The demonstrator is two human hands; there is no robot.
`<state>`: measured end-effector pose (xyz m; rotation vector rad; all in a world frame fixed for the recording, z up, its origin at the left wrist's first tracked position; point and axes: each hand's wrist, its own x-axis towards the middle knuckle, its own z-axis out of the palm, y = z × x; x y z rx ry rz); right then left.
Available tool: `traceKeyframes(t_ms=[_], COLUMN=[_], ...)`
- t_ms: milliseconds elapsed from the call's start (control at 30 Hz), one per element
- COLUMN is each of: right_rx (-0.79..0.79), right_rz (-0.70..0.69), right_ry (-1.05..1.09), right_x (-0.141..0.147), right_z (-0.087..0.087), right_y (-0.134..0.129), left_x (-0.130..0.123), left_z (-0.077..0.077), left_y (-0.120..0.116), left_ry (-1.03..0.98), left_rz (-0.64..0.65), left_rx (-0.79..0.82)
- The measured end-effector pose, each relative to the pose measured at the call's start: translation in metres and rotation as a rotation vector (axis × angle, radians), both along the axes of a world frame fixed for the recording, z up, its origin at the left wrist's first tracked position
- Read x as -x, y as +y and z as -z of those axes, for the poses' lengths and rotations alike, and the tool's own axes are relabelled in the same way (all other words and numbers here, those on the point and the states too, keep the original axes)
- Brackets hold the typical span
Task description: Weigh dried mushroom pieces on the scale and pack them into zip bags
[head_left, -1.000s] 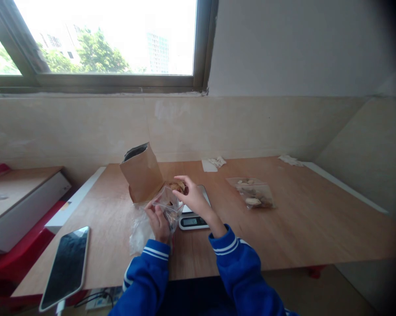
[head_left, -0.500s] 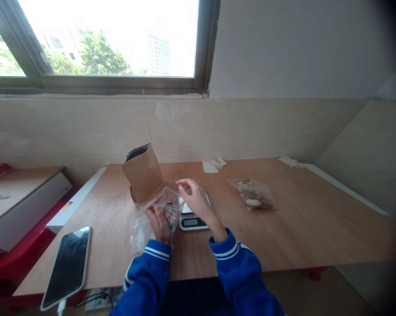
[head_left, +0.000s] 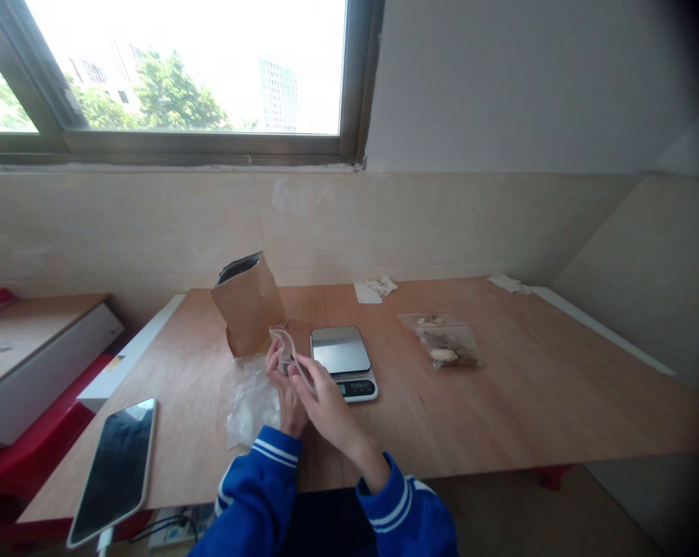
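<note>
A small clear plastic bag (head_left: 282, 339) is held up between my two hands, its top edge bent into a curve. My left hand (head_left: 286, 394) closes round its far left side. My right hand (head_left: 327, 402) grips the near right side, thumb and fingers pressed together. Most of the bag and its contents are hidden by my fingers. Just right of the hands lies a kitchen scale (head_left: 341, 350) with a bare metal plate, its display partly covered by my right hand. More clear plastic bags (head_left: 249, 410) lie flat on the table, left of my left hand.
An open brown paper pouch (head_left: 248, 305) stands behind my hands. A zip bag with pale and brown pieces (head_left: 443, 342) lies to the right. At the left table edge lies a phone (head_left: 115, 472) with a cable. Crumpled tissue (head_left: 382, 286) lies near the wall.
My right hand has come down and left from above the scale onto the bag. The bag, open and spread before, is now gathered between both hands. The scale's plate is uncovered.
</note>
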<state>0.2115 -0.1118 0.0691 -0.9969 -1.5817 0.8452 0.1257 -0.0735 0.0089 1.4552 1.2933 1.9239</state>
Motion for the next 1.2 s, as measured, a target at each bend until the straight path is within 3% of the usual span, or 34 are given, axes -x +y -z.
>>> traceKeyframes(t_ms=[133,267,333,467,600,767,900,1067,1200], right_rx=[-0.032,0.038,0.109,0.204,0.192,0.175,0.054,-0.009,-0.028], right_rz=[0.029,-0.005,0.007,0.138,0.196,0.046,0.086,0.112,0.107], right_ry=[0.006,0.071,0.135,0.305,0.314,0.046,-0.075,-0.159,-0.149], right_x=[-0.023,-0.060,-0.075,-0.095,-0.110,-0.120,-0.124,-0.122,-0.119], right_z=[-0.004,-0.006,-0.006,-0.005,-0.012,-0.032,-0.037,-0.030,-0.022], right_y=[0.004,0.002,0.001,0.002,0.002,-0.002,-0.002,-0.003,-0.003], left_x=[0.001,0.009,0.013,0.011,0.000,-0.012,-0.014,-0.017,-0.022], left_z=[-0.006,-0.016,-0.021,-0.027,-0.026,-0.017,-0.013,-0.014,-0.016], left_y=[-0.012,-0.020,-0.022,-0.026,-0.032,-0.036,-0.038,-0.041,-0.043], left_ry=[0.158,0.072,-0.016,-0.120,-0.150,-0.115,-0.074,-0.112,-0.172], left_rz=[0.042,-0.043,0.056,0.396,0.445,0.520,0.523,0.388,0.412], left_rx=[-0.032,0.084,0.177,0.357,0.398,0.427,0.425,0.370,0.348])
